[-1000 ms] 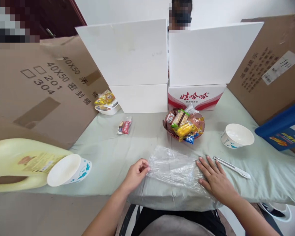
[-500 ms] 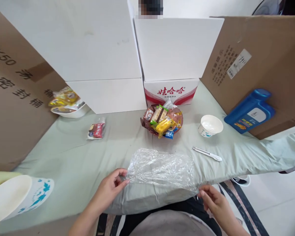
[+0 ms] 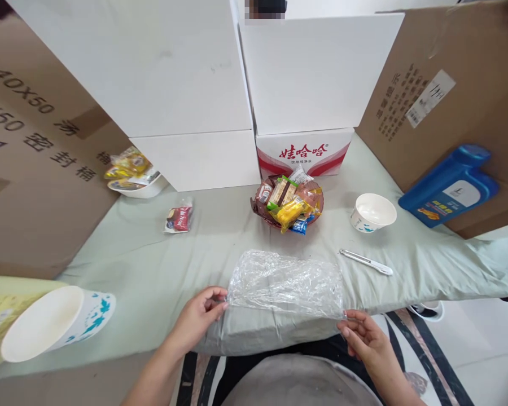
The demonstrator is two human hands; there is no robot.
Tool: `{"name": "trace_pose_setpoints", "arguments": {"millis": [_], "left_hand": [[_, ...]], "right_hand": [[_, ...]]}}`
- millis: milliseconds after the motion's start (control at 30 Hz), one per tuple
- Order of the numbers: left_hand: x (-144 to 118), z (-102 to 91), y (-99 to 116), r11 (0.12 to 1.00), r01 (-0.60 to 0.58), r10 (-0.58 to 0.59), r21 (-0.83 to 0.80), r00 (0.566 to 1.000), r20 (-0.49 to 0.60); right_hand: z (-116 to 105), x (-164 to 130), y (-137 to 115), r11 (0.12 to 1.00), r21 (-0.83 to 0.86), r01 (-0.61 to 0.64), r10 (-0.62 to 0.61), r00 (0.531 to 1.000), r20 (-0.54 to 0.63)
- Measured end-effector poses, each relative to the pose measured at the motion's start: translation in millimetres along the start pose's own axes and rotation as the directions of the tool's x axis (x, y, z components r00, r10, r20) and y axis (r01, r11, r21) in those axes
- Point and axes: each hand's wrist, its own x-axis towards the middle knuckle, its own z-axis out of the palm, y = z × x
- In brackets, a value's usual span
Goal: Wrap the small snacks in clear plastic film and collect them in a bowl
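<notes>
Cardboard panel (image 3: 34, 186) leans far left, with a yellow jug (image 3: 0, 307) and a tipped paper bowl (image 3: 55, 321) (white, blue pattern) at the near-left edge of the worktop (image 3: 152, 270), which is covered in pale green cloth. Further back, a white bowl of snack packets (image 3: 135, 179) sits by the white boxes (image 3: 165, 96), and a lone red snack packet (image 3: 179, 219) lies flat just right of it. Left hand (image 3: 198, 316) pinches the left end of the crinkled clear plastic bag (image 3: 285, 282), fingers closed on the film. The bag lies flat on the near edge of the worktop, centre, in front of the person. Behind it is a reddish dish of mixed snacks (image 3: 288, 204). Right hand (image 3: 364, 338) grips the bag's right corner, fingers narrowed on it, just off the worktop's edge. Right of the bag: a white utility knife (image 3: 366, 262), an upright paper bowl (image 3: 372, 211), and a blue jug (image 3: 449, 186) against another cardboard panel (image 3: 457, 73).
</notes>
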Motion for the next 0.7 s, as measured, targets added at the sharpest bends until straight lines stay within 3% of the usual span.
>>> {"name": "trace_pose_setpoints", "arguments": {"millis": [167,400,700], "left_hand": [[4,3.2,-2,0.996,0.011,-0.013,-0.093,1.000,-0.024],[2,4.0,3,0.998,0.028,-0.029,-0.059,1.000,-0.002],[-4,4.8,9,0.998,0.021,-0.018,-0.053,0.998,0.052]], "right_hand": [[4,-3,-6,1.000,0.016,0.001,-0.001,1.000,-0.010],[3,-1,0,1.000,-0.009,-0.027,0.027,1.000,0.003],[-2,4,18,0.985,-0.171,-0.016,0.026,0.998,0.058]]}}
